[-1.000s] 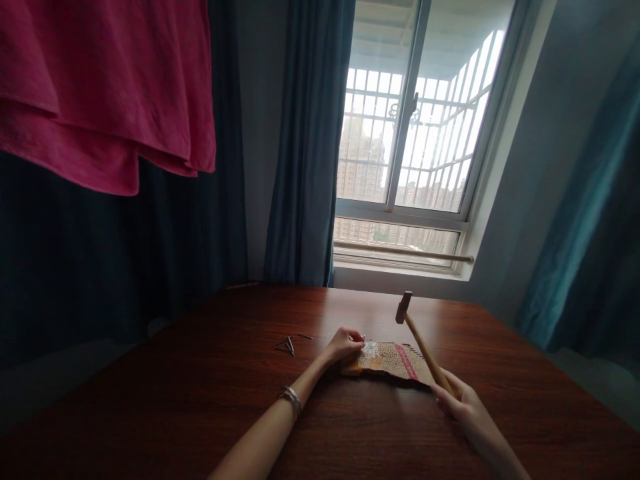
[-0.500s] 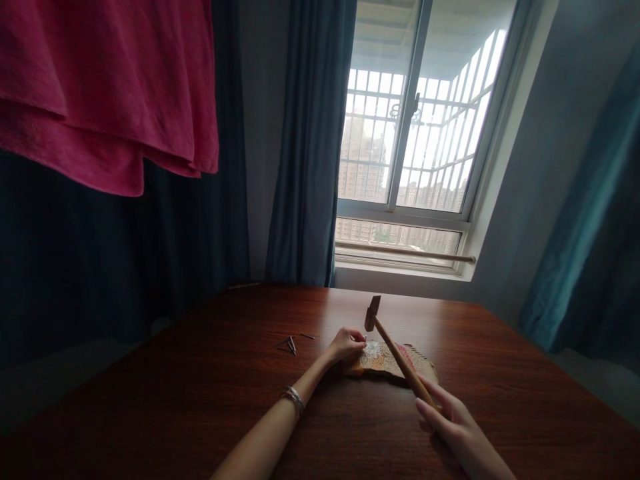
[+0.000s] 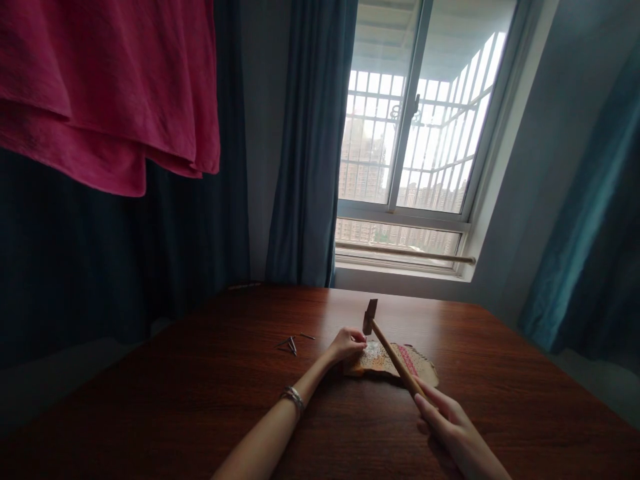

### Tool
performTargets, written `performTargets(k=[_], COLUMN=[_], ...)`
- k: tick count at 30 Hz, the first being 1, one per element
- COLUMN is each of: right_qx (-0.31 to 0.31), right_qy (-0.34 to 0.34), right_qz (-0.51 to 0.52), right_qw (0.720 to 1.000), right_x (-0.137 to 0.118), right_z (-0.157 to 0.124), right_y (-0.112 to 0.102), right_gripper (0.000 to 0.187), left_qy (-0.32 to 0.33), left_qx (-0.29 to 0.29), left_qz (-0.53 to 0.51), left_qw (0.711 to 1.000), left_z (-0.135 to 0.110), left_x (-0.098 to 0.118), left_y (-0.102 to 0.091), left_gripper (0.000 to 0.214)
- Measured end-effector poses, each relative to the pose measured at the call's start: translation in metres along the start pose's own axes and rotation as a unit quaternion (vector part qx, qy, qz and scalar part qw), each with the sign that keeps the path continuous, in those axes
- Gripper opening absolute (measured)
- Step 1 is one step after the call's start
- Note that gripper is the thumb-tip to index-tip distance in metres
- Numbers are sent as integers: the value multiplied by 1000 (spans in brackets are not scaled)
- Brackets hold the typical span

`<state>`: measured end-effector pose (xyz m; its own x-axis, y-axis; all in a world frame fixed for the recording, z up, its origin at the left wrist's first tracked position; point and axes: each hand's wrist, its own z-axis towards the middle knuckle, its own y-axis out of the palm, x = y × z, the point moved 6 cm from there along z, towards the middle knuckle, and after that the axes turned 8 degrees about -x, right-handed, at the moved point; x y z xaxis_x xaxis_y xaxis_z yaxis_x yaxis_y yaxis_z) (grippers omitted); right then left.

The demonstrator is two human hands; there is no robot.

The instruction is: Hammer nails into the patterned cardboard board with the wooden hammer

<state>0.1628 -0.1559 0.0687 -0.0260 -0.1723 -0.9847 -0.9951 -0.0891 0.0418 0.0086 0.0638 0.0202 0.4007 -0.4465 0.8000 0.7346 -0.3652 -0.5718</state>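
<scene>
A small hammer [image 3: 393, 355] with a wooden handle and dark head is gripped at its end by my right hand [image 3: 445, 420]. Its head hovers just above my left hand [image 3: 346, 343], whose fingers are pinched together at the left edge of a flat patterned piece [image 3: 393, 361] with a pink stripe, lying on the dark wooden table [image 3: 200, 400]. What the pinched fingers hold is too small to make out. A bracelet sits on my left wrist.
Several loose nails [image 3: 293, 343] lie on the table left of my left hand. A window [image 3: 410, 147] with blue curtains [image 3: 305, 147] stands behind the table. A red cloth [image 3: 105, 93] hangs at upper left.
The hammer swung leftward from over the right of the patterned piece to just above my left hand's fingers. My right hand shifted left and nearer. My left hand stayed put.
</scene>
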Motion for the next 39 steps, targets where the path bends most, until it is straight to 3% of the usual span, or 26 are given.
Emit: performTargets(k=[5, 11, 16, 28, 34, 39], right_qx=[33, 2, 24, -27, -8, 11], right_qy=[1, 4, 1, -22, -19, -26], right_qz=[4, 0, -5, 15, 20, 35], right_qw=[999, 1000, 1000, 999, 1000, 999], right_x=[4, -4, -4, -7, -8, 3], right_z=[1, -2, -2, 2, -1, 3], right_y=[-4, 2, 1, 4, 8, 7], right_gripper=[79, 75, 79, 78, 71, 78], left_qy=[2, 8, 9, 29, 26, 26], left_qx=[-4, 4, 5, 14, 8, 10], left_qz=[1, 13, 25, 8, 12, 7], left_qw=[1000, 1000, 1000, 999, 1000, 1000], left_z=[0, 1, 0, 1, 1, 3], left_x=[-1, -2, 0, 0, -1, -4], left_y=[1, 1, 0, -1, -1, 0], left_gripper=[21, 19, 19, 16, 19, 18])
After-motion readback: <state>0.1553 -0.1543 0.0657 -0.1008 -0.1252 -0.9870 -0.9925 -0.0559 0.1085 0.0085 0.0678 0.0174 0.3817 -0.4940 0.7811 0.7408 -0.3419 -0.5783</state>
